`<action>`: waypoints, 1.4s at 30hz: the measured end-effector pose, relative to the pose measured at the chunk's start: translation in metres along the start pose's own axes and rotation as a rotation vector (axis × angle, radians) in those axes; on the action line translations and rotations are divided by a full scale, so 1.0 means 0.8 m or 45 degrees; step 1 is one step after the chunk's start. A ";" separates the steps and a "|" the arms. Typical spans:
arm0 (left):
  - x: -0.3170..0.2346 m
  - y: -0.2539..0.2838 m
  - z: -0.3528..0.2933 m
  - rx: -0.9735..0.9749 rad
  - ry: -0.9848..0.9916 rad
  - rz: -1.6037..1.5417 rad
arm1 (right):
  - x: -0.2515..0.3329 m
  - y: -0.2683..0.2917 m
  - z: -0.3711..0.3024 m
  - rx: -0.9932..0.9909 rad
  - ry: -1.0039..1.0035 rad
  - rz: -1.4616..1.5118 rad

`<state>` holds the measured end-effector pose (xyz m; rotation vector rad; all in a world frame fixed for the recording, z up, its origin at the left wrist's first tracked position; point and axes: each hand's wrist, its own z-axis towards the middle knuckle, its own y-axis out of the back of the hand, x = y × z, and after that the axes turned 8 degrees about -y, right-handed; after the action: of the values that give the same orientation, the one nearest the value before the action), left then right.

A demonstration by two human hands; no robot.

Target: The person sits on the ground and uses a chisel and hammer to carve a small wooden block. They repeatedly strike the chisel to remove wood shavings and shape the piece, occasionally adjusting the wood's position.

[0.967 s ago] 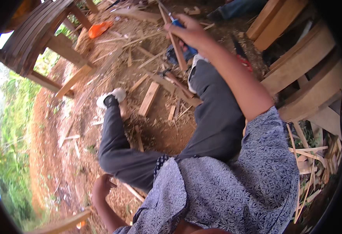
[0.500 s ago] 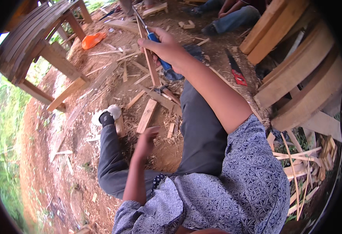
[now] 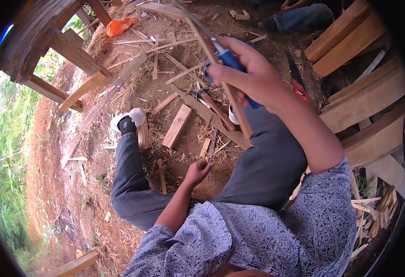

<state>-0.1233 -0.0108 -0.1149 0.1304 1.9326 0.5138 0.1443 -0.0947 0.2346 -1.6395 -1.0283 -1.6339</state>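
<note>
My right hand (image 3: 253, 74) is raised at the upper centre, closed around two things at once. One is a chisel-like tool with a blue handle (image 3: 232, 64) and a long metal blade. The other is a thin wooden strip (image 3: 239, 111), lying alongside the tool and slanting down toward my right knee. The far end of both is blurred. My left hand (image 3: 198, 172) hovers low between my legs, its fingers curled in with nothing visible in them. Below the strip, a hammer (image 3: 218, 109) lies on the ground next to a wood block (image 3: 177, 126) and a longer board (image 3: 216, 121).
A handsaw with a red handle (image 3: 299, 87) lies at the right. Curved wooden frames (image 3: 364, 104) stand beyond it. A slatted bench (image 3: 41, 46) and an orange bag (image 3: 119, 27) are at upper left. Another person's legs (image 3: 299, 18) show at the top right.
My right hand has come nearer and rightward with the tool and strip. My left hand has shifted right, its fingers curled. The view has shifted too.
</note>
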 end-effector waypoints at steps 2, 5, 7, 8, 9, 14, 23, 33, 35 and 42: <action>0.006 -0.007 0.014 -0.091 0.007 0.013 | -0.015 0.019 -0.017 -0.102 -0.083 -0.044; 0.001 -0.013 0.023 -0.122 -0.014 -0.006 | -0.024 0.031 -0.027 -0.195 -0.168 -0.025; 0.006 -0.015 0.019 -0.151 -0.078 -0.116 | -0.025 0.028 -0.017 -0.264 -0.124 -0.027; 0.009 -0.016 0.016 -0.169 -0.109 -0.170 | -0.026 0.026 -0.009 -0.296 -0.102 -0.026; 0.017 -0.014 0.013 -0.145 -0.130 -0.178 | -0.029 0.023 0.002 -0.279 -0.077 -0.033; 0.064 -0.006 0.013 -0.194 0.129 -0.347 | -0.019 -0.002 0.042 -0.135 0.012 0.077; 0.045 0.076 0.051 -0.916 -0.091 0.630 | -0.024 -0.012 0.032 -0.049 0.011 0.032; 0.095 0.125 0.069 -0.673 0.257 0.955 | -0.032 0.001 0.030 -0.018 -0.006 -0.109; 0.093 0.119 0.055 -0.575 0.292 0.971 | -0.024 -0.012 0.027 -0.055 -0.008 -0.108; 0.070 0.103 -0.024 -0.252 0.352 1.098 | -0.008 -0.035 0.026 -0.130 -0.086 -0.180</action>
<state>-0.1757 0.0760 -0.1225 0.8188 2.0159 1.3402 0.1317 -0.0632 0.2241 -1.7333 -1.1343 -1.7594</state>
